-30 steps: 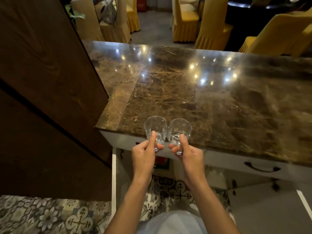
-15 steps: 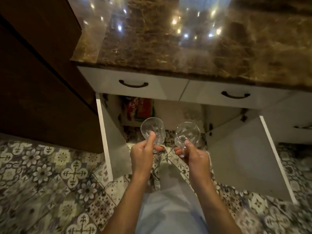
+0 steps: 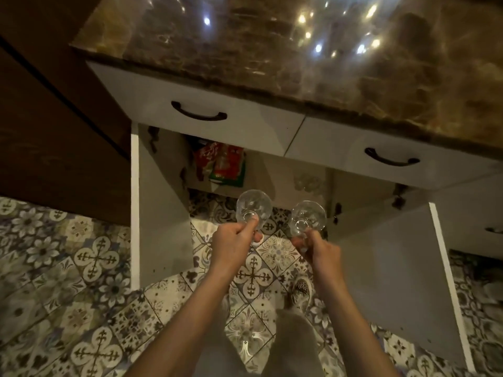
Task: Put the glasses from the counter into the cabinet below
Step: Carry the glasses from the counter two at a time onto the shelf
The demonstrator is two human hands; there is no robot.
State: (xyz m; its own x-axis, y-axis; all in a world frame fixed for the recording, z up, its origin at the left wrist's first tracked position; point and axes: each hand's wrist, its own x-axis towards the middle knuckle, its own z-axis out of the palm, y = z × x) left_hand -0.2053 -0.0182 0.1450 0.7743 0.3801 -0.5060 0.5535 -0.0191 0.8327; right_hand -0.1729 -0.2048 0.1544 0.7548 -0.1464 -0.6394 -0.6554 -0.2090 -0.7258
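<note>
Both hands are clamping small stemmed glasses: the left hand (image 3: 231,242) is pinching the left glass (image 3: 253,206) at its base, and the right hand (image 3: 322,251) is gripping the right glass (image 3: 309,217) the same way. The glasses are being held side by side, apart from each other, bowls tipped forward, over the patterned tile floor (image 3: 68,268) in front of the open cabinet (image 3: 272,172). White doors (image 3: 160,213) are standing open on either side. Inside the cabinet a red packet (image 3: 220,163) is sitting at the left. Above, two drawers with dark handles (image 3: 198,114) are sitting under the marble tabletop (image 3: 272,50).
</note>
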